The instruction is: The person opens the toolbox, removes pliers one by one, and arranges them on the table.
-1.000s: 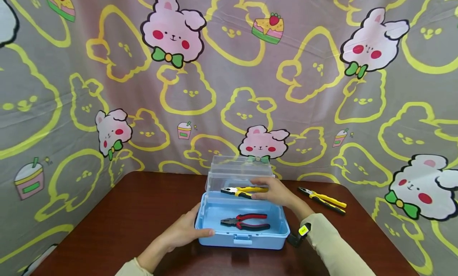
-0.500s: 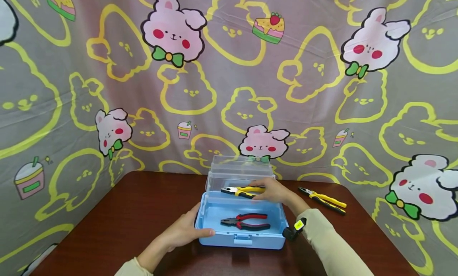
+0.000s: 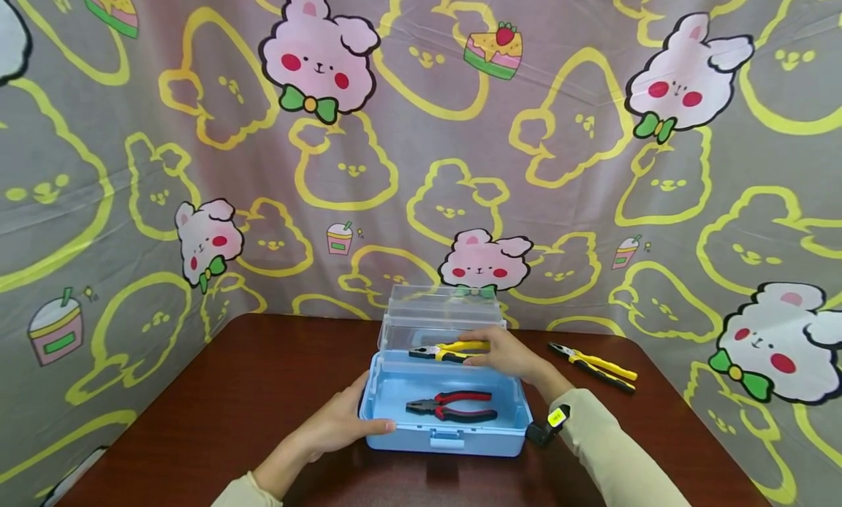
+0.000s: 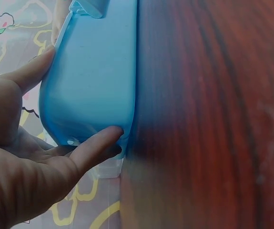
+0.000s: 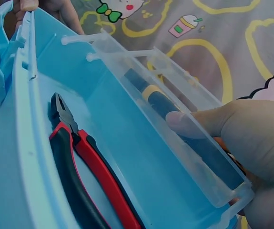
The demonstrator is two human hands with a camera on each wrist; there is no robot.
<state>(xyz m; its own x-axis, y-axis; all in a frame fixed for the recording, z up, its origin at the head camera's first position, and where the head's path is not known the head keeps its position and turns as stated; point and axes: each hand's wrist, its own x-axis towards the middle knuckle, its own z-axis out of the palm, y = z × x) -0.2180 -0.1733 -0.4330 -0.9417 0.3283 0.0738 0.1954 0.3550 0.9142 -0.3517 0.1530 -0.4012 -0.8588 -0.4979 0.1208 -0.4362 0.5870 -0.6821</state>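
Note:
A light blue toolbox has its clear tray raised at the back. My left hand grips its left end, thumb over the front rim and fingers along the side. My right hand holds yellow-and-black pliers by the handles at the clear tray. In the right wrist view, the thumb lies at the tray wall, with a dark handle showing through the clear plastic. Red-and-black pliers lie on the toolbox floor, jaws to the left.
Another pair of yellow-and-black pliers lies on the dark wooden table, right of the toolbox. The front latch hangs at the middle of the box's front. A patterned cloth surrounds the table's back and sides.
The yellow-and-black pliers in my right hand have shifted slightly right and down at the tray. My right wrist has turned a little. The left hand and toolbox stay where they were.

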